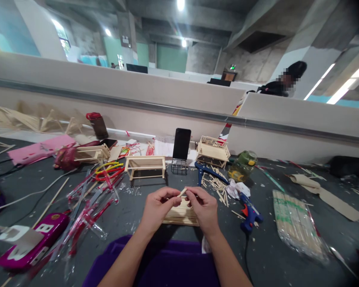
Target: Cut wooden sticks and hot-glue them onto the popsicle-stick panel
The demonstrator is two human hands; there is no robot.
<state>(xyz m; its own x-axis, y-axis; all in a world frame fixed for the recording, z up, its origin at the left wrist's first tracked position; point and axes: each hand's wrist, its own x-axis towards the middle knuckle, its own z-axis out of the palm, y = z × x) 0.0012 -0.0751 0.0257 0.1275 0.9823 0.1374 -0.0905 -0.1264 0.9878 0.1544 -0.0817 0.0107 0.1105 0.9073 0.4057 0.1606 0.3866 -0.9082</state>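
Note:
A short wooden stick (183,192) is pinched at its two ends between my left hand (160,207) and my right hand (204,205). Both hands have their thumbs and forefingers closed on it. Just below and behind the fingers lies a flat panel of wooden sticks set side by side (181,215), partly covered by my hands. Beyond the hands, a small wooden stick-built frame (145,165) stands to the left and another stick-built piece of furniture (213,151) to the right. A blue glue gun (250,215) lies right of my right hand.
A black phone (182,144) leans in a wire stand. Loose stick pieces (217,185), a green bottle (242,165) and a bag of sticks (297,223) are on the right. Plastic wrappers (88,211) and a magenta power strip (38,241) lie left. A person (283,81) is beyond the partition.

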